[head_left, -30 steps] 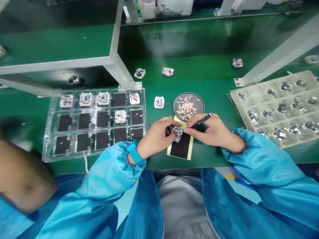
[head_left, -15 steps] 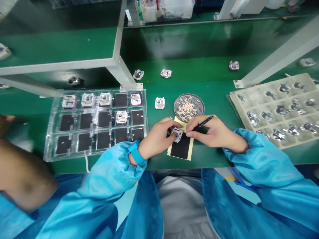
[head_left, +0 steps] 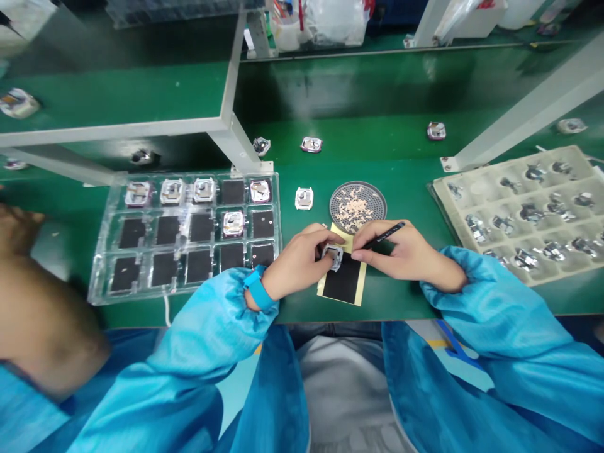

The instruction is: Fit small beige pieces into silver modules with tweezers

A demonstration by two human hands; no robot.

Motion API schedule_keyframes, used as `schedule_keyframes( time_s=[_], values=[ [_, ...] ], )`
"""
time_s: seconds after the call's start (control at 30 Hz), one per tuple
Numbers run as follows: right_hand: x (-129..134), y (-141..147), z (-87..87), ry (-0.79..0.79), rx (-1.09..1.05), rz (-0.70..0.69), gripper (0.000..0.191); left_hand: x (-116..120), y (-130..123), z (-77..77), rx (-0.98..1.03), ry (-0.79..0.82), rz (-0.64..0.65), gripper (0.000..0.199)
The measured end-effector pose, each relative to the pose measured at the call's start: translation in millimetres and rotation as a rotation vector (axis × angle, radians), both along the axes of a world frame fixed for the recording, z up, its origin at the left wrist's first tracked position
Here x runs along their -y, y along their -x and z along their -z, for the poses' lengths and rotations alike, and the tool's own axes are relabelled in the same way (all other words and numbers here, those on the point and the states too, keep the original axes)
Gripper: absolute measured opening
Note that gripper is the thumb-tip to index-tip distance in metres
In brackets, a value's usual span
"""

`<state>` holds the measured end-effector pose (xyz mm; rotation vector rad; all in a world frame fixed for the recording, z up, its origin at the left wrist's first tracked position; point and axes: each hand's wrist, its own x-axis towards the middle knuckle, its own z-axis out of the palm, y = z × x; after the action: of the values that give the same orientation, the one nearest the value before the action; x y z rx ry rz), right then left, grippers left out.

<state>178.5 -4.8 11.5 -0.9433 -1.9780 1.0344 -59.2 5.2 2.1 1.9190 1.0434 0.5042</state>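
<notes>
Pinched in my left hand [head_left: 304, 261] is a small silver-white watch case [head_left: 334, 257], held over a black pad [head_left: 342, 283] with yellow edges. My right hand [head_left: 394, 251] grips black tweezers [head_left: 384, 234] like a pen; their tips, close to the watch case, are hidden by my fingers. Just behind both hands sits a round grey dish [head_left: 336, 204] of tiny beige and dark pieces. Another white watch case [head_left: 304, 198] lies left of the dish.
A clear compartment tray [head_left: 99, 270] with several watch cases stands at left, a cream tray [head_left: 453, 195] of metal parts at right. Shelf legs [head_left: 240, 148] rise behind. A co-worker's arm [head_left: 42, 308] reaches in at far left. More cases [head_left: 312, 145] lie at the back.
The watch case in my left hand has tilted slightly. My hands stay nearly in place, while the camera view has shifted a little.
</notes>
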Motion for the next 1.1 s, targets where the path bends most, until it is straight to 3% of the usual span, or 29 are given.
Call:
schedule_keyframes(
  time_s=[0.27, 0.43, 0.63, 0.9, 1.0, 1.1],
  values=[
    [-0.7, 0.9, 1.4, 0.082, -0.043, -0.033, 0.008, -1.4, 0.3, -2.4, 0.024, 0.032, 0.009, 0.026],
    [-3.9, -3.9, -7.8, 0.160, -0.089, -0.076, 0.008, -8.5, 6.3, -4.5, 0.172, 0.224, -0.063, 0.013],
    [-8.9, -14.8, -16.5, 0.228, -0.202, -0.020, 0.013, -17.9, 9.7, -1.2, 0.398, 0.514, -0.163, 0.023],
    [-3.1, -22.4, -10.7, 0.354, -0.444, 0.101, 0.037, -20.4, 7.6, -1.1, 0.431, 0.509, -0.245, 0.032],
    [7.2, -50.1, -25.4, 0.352, -0.511, 0.240, 0.036, -18.0, 7.4, -5.7, 0.447, 0.481, -0.246, 0.037],
    [14.2, -104.7, -53.6, 0.127, -0.268, 0.592, 0.032, -14.6, 7.2, -9.3, 0.461, 0.479, -0.213, 0.045]
  ],
)
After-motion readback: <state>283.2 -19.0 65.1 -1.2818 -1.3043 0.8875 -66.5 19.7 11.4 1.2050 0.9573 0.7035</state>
